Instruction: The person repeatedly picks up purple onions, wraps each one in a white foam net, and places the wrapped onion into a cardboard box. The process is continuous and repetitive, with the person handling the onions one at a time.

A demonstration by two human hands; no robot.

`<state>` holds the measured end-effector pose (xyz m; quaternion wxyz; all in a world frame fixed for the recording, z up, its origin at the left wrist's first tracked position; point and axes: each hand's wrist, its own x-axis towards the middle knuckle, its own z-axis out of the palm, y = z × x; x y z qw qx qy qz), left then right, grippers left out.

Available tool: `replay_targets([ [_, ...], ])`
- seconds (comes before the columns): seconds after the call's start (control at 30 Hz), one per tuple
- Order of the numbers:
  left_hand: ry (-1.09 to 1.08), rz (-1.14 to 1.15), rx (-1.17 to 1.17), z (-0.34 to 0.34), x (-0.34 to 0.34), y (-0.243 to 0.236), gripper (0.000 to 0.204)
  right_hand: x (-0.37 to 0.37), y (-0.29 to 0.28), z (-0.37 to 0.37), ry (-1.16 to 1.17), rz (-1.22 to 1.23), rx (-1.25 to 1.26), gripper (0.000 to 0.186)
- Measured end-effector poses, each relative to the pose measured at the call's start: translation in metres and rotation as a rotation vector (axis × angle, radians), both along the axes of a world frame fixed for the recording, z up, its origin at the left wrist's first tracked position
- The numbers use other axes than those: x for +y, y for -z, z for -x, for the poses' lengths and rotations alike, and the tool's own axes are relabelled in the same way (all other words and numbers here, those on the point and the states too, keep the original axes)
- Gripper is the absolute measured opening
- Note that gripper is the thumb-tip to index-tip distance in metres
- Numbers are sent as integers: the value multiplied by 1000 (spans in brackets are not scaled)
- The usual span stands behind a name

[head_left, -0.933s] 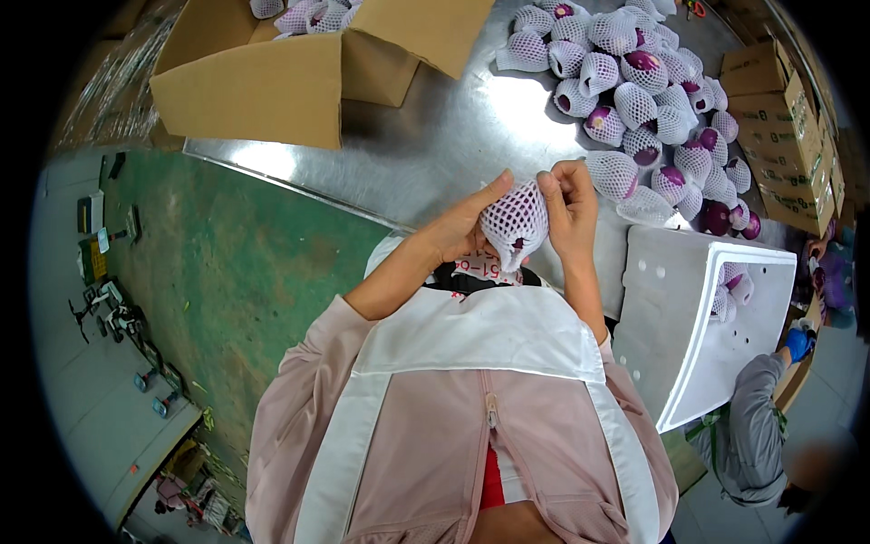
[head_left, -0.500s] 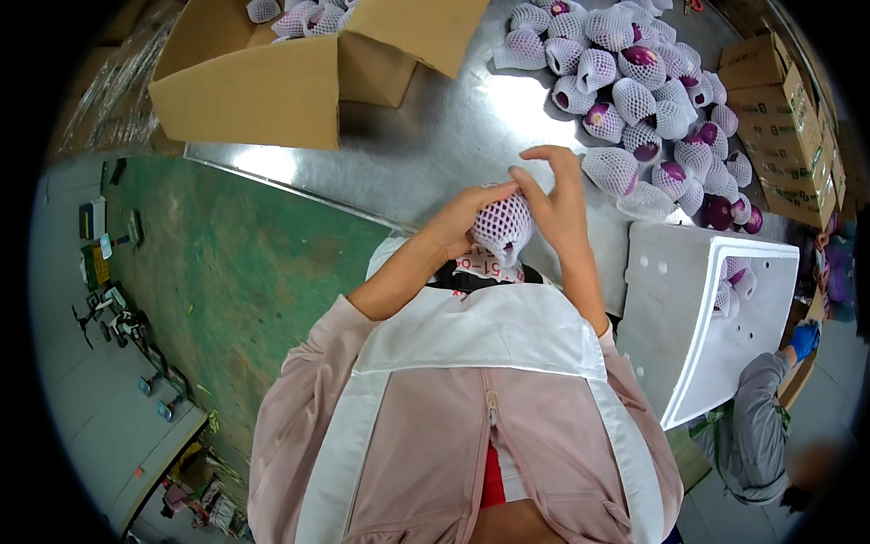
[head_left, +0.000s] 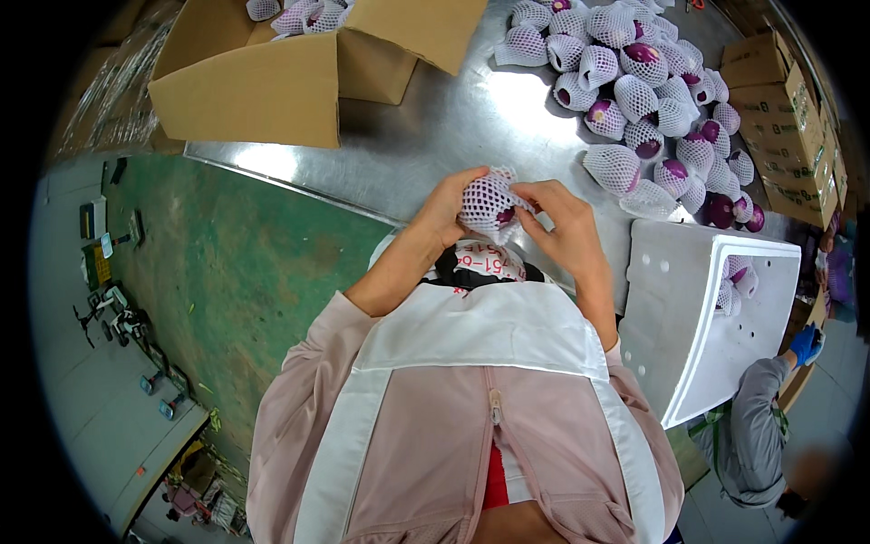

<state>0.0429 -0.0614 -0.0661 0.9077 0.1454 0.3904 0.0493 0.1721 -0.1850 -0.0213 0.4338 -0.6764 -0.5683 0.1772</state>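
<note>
In front of my chest, at the table's near edge, I hold a round purple fruit or vegetable in a white foam net sleeve (head_left: 488, 201). My left hand (head_left: 444, 210) is closed around its left side. On the other side, the thumb and fingers of my right hand (head_left: 564, 225) pinch the sleeve's edge, where a dark purple patch shows through the opening. A heap of similar netted purple pieces (head_left: 642, 95) lies at the far right of the metal table (head_left: 426, 136). Some poke out of their sleeves; their exact kind I cannot tell.
An open cardboard box (head_left: 245, 95) at the far left holds several netted pieces. To my right stands a white foam box (head_left: 666, 290) with netted pieces inside. Stacked cartons (head_left: 784, 136) rise beyond it. At the right edge a co-worker's blue-gloved hand (head_left: 805, 344) reaches toward cardboard.
The netted piece has been turned and raised slightly, away from me. My right hand has moved lower and now pinches the sleeve edge; my left hand has shifted to the piece's left side.
</note>
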Motion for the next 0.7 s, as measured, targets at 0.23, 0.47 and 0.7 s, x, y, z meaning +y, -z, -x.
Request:
replay_targets([
  [0.23,55,5,58,-4,-6,3,37,5,12,2,29,-154,-143,15],
  [0.47,-101,282,-216,2,4,4,47,1,14,-1,295,-134,497,17],
  [0.7,-230,430,-350,1,14,-11,52,0,25,-1,296,-33,548,19],
])
